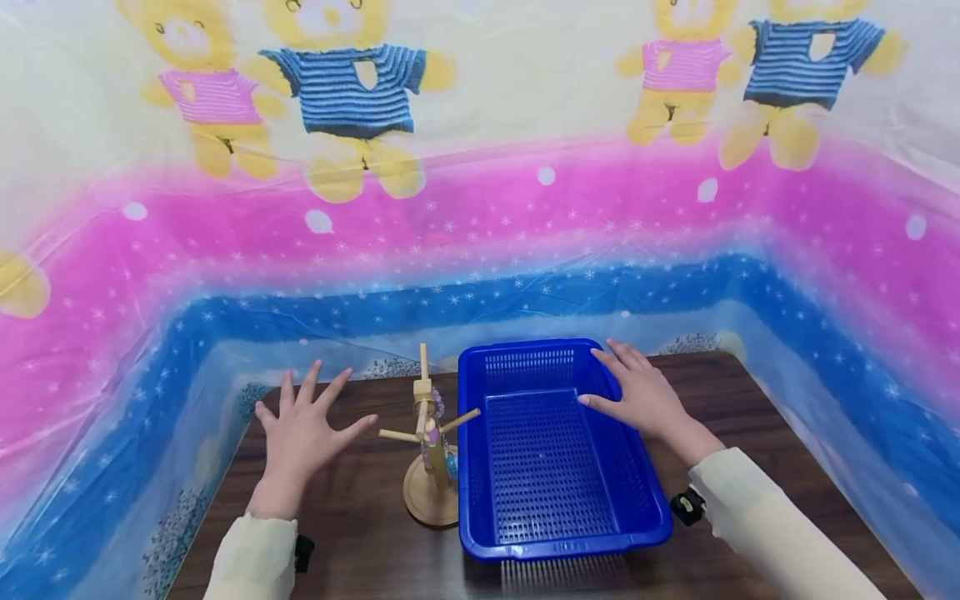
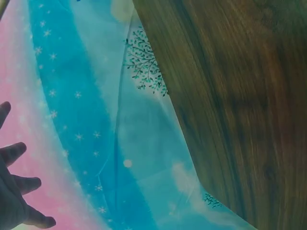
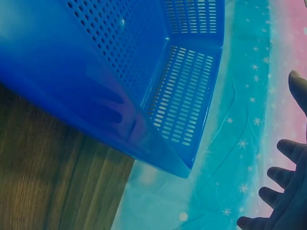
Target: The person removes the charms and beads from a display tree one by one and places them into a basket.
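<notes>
My left hand point(image 1: 303, 429) is spread wide above the left part of the table, holding nothing. Its fingers also show at the lower left of the left wrist view. To its right stands a wooden rack point(image 1: 435, 450) with a round base and several pegs; small beaded or coloured pieces hang about its post, too small to make out. A blue plastic basket point(image 1: 566, 546) with slotted walls sits beside the rack and hides part of its base. My right hand point(image 1: 645, 396), fingers extended, is over or beside the basket's right rim; whether it touches, I cannot tell.
Everything stands on a dark wooden table point(image 1: 352, 533). A printed curtain point(image 1: 480, 217) with bears and snowflakes surrounds the table's back and sides. Each wrist wears a small black device, such as the one point(image 1: 686, 506) by the right sleeve.
</notes>
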Motion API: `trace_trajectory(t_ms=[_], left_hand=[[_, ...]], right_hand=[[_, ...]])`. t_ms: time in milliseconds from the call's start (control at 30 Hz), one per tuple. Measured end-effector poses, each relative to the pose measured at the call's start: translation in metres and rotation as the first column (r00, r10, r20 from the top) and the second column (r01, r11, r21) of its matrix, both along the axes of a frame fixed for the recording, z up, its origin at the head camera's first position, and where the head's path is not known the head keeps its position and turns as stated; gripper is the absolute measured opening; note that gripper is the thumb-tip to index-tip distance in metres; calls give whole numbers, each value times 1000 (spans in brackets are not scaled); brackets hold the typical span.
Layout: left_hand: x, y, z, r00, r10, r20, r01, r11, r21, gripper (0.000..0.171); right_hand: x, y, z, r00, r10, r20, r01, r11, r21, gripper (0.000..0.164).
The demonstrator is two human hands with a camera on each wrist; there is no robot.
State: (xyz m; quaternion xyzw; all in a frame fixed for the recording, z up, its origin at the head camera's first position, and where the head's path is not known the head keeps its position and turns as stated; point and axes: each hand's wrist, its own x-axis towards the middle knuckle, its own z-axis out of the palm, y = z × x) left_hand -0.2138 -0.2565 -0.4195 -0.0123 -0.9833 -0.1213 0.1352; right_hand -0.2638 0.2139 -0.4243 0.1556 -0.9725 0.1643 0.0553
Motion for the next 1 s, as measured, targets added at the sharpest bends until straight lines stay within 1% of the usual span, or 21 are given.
trace_trajectory(t_ms=[233,333,467,567,667,767,867,933,1000], left_hand=[[8,3,-4,999,-10,34,9,999,51,83],[12,5,-3,999,-24,27,22,997,75,80],[17,6,-2,999,-43,-1,42,994,98,77],[21,7,-1,998,-55,5,54,991,121,74],[25,9,-1,997,-66,28,61,986,156,72],[27,13,-2,996,-74,50,63,978,200,71],[29,16,-4,994,-84,64,65,964,259,69],[29,18,-7,994,-93,62,70,949,307,67],[30,21,-10,993,-99,58,71,929,363,65]], right_hand=[[10,-4,1,1000,18,-10,-18,999,-35,82],[15,-6,3,1000,21,-1,-21,999,-45,82],[20,-8,8,1000,27,14,-26,998,-62,81],[23,-11,11,999,39,23,-37,996,-86,78],[27,-15,15,998,57,34,-52,991,-124,74],[31,-20,18,996,81,36,-74,983,-170,71],[36,-26,21,994,103,32,-93,970,-225,66],[39,-30,23,992,123,22,-113,958,-265,62],[41,-35,24,990,142,10,-132,941,-310,57]])
